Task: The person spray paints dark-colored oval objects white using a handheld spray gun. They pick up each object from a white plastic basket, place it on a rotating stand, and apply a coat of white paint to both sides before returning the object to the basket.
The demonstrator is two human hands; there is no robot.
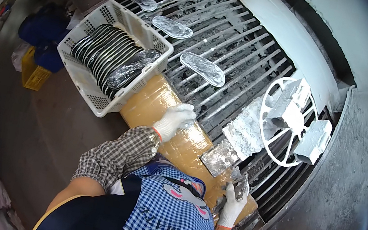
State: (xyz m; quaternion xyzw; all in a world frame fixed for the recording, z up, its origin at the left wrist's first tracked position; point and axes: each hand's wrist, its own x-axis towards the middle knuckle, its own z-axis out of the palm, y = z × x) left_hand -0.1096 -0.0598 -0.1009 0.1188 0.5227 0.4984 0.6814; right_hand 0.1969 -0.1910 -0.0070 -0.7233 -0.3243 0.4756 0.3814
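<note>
My left hand (174,121), in a white knit glove, lies over the brown tape-covered board (144,100) in front of me. Its fingers are loosely stretched and hold nothing that I can see. Lower right, my white-gloved right hand (233,205) is closed around a grey, crusted tool (242,188) that looks like a spray gun, partly hidden by the fingers. Beyond the hands, a white spoked wheel (269,108) carries two coated blocks, one a whitish block (290,104) and the other a box-like block (313,142).
A white plastic crate (102,103) holds a row of dark oval pieces (105,57). Three film-wrapped oval pieces, including one (203,68), lie across the dusty metal grate (246,67). Metal walls (323,218) enclose the right side. A yellow crate (36,72) stands at left.
</note>
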